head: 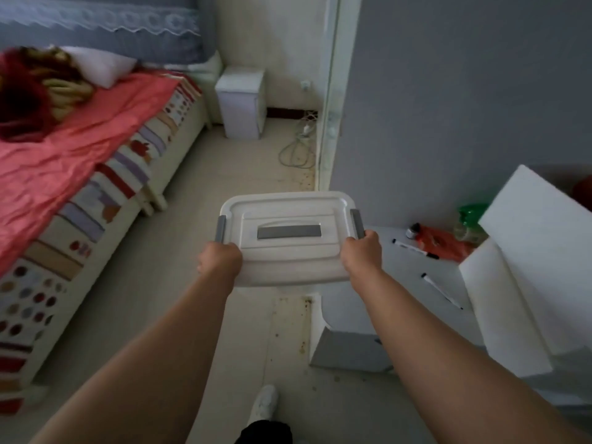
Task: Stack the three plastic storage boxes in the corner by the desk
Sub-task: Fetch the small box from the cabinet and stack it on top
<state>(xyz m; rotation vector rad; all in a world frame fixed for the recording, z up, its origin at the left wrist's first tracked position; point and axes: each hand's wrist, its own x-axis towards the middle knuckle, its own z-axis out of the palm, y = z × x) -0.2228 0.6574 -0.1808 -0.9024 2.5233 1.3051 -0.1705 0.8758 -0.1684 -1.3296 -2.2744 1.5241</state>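
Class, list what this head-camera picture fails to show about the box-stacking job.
- Other two boxes: none in the head view.
- Body of the held storage box: hidden under its lid.
- Fingers of left hand and right hand: curled under the rim.
- Desk: far end covered by white foam slabs.

Both your bare arms reach forward, nearly straight. Your left hand [220, 258] is closed over the near left corner of the storage box [290, 238], and your right hand [361, 251] is closed over its near right corner. Your wrists stay level, knuckles up.
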